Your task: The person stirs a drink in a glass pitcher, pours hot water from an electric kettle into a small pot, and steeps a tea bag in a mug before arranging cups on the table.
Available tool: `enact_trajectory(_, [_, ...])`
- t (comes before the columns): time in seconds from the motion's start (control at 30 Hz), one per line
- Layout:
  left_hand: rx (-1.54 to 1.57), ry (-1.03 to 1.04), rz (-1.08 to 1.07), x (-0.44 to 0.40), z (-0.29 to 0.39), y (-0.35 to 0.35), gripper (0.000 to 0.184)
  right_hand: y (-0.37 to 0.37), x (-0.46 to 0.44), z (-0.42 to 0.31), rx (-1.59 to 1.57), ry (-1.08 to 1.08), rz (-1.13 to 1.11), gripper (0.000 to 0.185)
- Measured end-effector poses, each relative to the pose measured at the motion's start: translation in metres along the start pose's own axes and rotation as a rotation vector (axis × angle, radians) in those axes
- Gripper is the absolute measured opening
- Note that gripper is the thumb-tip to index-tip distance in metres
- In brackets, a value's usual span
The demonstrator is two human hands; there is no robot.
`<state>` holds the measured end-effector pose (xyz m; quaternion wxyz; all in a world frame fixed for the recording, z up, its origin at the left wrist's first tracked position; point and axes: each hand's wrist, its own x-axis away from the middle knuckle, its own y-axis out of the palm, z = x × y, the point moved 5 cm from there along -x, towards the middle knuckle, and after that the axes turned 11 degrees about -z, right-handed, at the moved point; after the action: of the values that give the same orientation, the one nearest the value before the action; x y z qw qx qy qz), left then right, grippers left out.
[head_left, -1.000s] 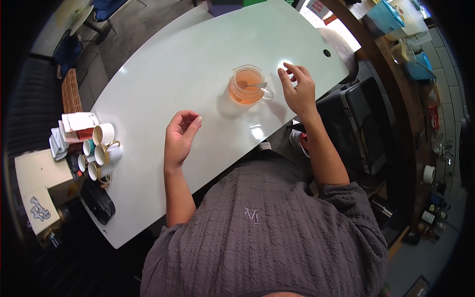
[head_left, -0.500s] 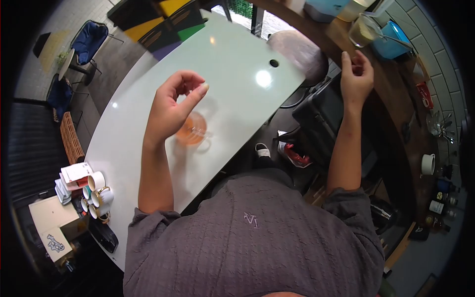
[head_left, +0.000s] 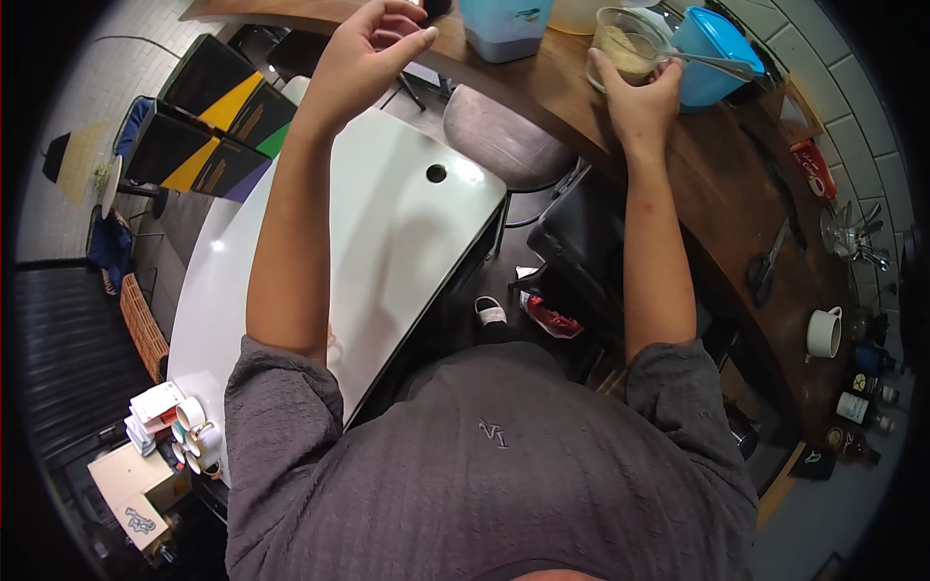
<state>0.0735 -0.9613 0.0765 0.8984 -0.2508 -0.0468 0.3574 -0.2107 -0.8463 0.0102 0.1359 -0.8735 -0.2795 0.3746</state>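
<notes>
My right hand [head_left: 644,102] is around the near side of a clear glass jar [head_left: 620,39] of beige powder or grains, thumb on one side and fingers on the other. A spoon [head_left: 712,64] sticks out of the jar toward the right. My left hand [head_left: 363,63] hovers above the left part of the wooden counter [head_left: 717,169], fingers curved and apart from the thumb, with nothing visible in it. Close to the jar stand a blue-lidded container [head_left: 712,58] and a translucent blue tub [head_left: 504,29]. My left forearm hides most of a glass cup [head_left: 334,347] on the white table.
The white table [head_left: 407,213] has a round hole near its corner. A grey stool [head_left: 509,131] stands between table and counter. Scissors [head_left: 765,271], a white mug [head_left: 824,332] and a red packet [head_left: 814,169] lie along the counter. Several mugs [head_left: 199,436] are at the lower left.
My right hand has moved to the glass jar and taken hold of it. My left hand has moved up and away from the cup of orange drink, toward the counter. The view has turned right.
</notes>
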Motion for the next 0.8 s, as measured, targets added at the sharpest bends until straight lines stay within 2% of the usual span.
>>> enact_trajectory(0.03, [0.002, 0.006, -0.004, -0.01, 0.001, 0.004, 0.044, 0.001, -0.003, -0.002, -0.07, 0.058, -0.073, 0.092])
enact_trajectory(0.1, [-0.154, 0.161, 0.16, -0.026, 0.01, 0.005, 0.059, 0.001, -0.006, -0.007, -0.127, 0.141, -0.162, 0.092])
enact_trajectory(0.13, [-0.153, 0.166, 0.16, -0.034, 0.01, 0.008, 0.059, 0.002, -0.007, -0.007, -0.126, 0.139, -0.157, 0.092])
enact_trajectory(0.2, [-0.386, 0.222, 0.223, -0.046, 0.016, 0.012, 0.076, 0.006, -0.006, -0.003, -0.243, 0.14, -0.102, 0.097])
enact_trajectory(0.23, [-0.328, 0.193, 0.184, -0.054, 0.013, 0.016, 0.086, 0.007, -0.007, -0.003, -0.199, 0.139, -0.093, 0.1])
enact_trajectory(0.33, [-0.177, 0.313, 0.105, -0.072, 0.01, 0.028, 0.088, 0.013, -0.009, -0.008, -0.317, 0.135, -0.088, 0.101])
enact_trajectory(0.37, [-0.179, 0.314, 0.103, -0.075, 0.01, 0.034, 0.088, 0.016, -0.01, 0.0, -0.317, 0.136, -0.086, 0.101])
enact_trajectory(0.43, [0.04, 0.224, 0.161, -0.079, 0.003, 0.04, 0.09, 0.024, -0.015, 0.02, -0.224, 0.166, -0.068, 0.099])
enact_trajectory(0.57, [0.104, 0.271, 0.204, -0.083, -0.004, 0.038, 0.089, 0.017, -0.015, 0.01, -0.144, 0.171, -0.058, 0.091])
enact_trajectory(0.63, [0.071, 0.262, 0.224, -0.073, -0.004, 0.032, 0.086, 0.019, -0.016, 0.011, -0.25, 0.126, -0.084, 0.084])
enact_trajectory(0.73, [0.213, 0.322, 0.197, -0.052, 0.001, 0.014, 0.086, 0.011, -0.016, -0.018, -0.245, 0.041, -0.167, 0.082])
enact_trajectory(0.8, [0.17, 0.266, 0.243, -0.025, 0.012, -0.006, 0.085, 0.009, -0.009, -0.043, -0.297, 0.022, -0.203, 0.082])
